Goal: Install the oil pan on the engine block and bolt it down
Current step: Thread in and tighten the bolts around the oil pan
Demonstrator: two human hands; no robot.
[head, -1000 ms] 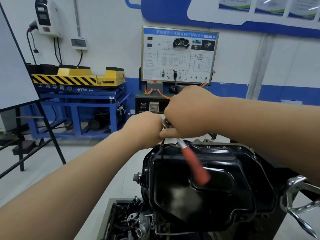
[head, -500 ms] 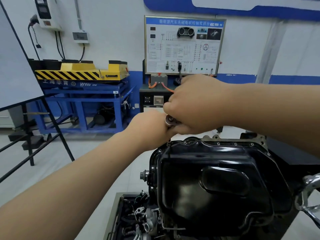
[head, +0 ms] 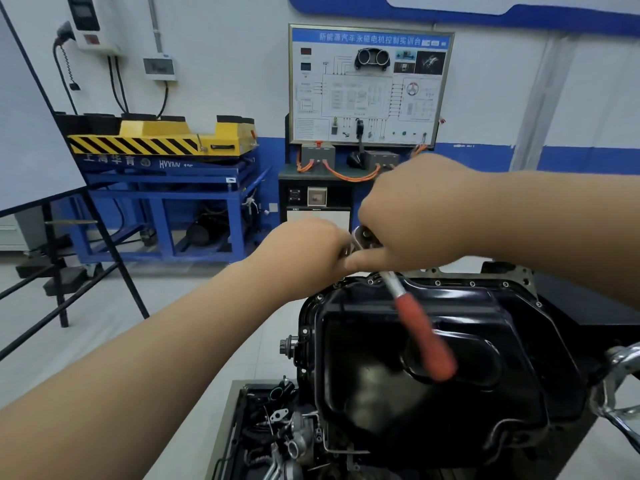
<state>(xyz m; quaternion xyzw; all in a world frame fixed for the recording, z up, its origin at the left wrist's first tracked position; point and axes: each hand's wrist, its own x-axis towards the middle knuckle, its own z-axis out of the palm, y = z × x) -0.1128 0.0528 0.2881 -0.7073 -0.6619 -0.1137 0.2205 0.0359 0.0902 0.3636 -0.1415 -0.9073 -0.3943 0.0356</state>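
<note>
Right hand point(head: 419, 216) grip clamps the head of a red-handled steel ratchet wrench point(head: 424, 341) at the far rim of the glossy black metal oil pan point(head: 363, 341). The left hand point(head: 304, 252) is alongside; its grip cannot be told.

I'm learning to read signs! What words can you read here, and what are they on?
"新能源汽车永磁电机控制实训台": header strip of the training board.
"上海华育": front of the blue lift stand.
Letters beside it, starting "HY": too blurred to read fully.
Small print on the board and the wall charger: too small to read.

Yellow lift table point(head: 162, 140) on blue frame point(head: 162, 188), wiring diagram board point(head: 369, 86), orange cables point(head: 349, 178), whiteboard easel point(head: 31, 133), wall charger point(head: 88, 22)
</note>
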